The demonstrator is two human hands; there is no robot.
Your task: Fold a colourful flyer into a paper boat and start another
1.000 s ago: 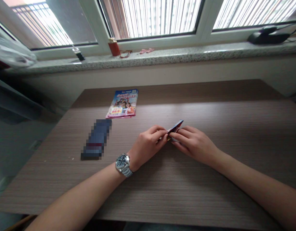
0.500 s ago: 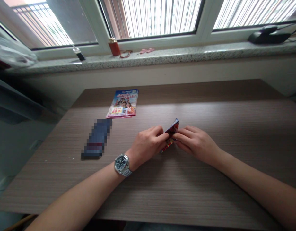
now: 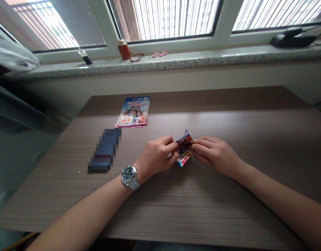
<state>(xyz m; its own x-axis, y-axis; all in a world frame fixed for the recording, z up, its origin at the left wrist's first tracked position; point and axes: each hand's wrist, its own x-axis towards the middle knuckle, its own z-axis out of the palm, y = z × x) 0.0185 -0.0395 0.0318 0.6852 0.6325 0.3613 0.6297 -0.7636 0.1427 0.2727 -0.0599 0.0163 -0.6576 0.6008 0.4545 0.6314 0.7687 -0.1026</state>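
Observation:
A small folded piece of printed paper (image 3: 186, 143), dark red and blue with a white and red lower part, is held over the middle of the table. My left hand (image 3: 159, 157), with a silver watch on the wrist, pinches its left side. On its right side the fingers of my right hand (image 3: 215, 153) are closed on the paper. One pointed corner sticks up between the hands, and a bright corner with red print points down towards me. The fingertips partly hide the folds.
Colourful flyers (image 3: 134, 113) lie stacked on the wooden table (image 3: 228, 209) at the back left. Nearer me is a dark pixelated flat object (image 3: 105, 151). A red lighter-like item (image 3: 124, 51), a small black-capped object (image 3: 85, 58) and a black device (image 3: 292, 39) stand on the windowsill.
My left hand has shifted slightly left. The paper has turned and spread a little, showing more of its dark face and its red-and-white lower corner.

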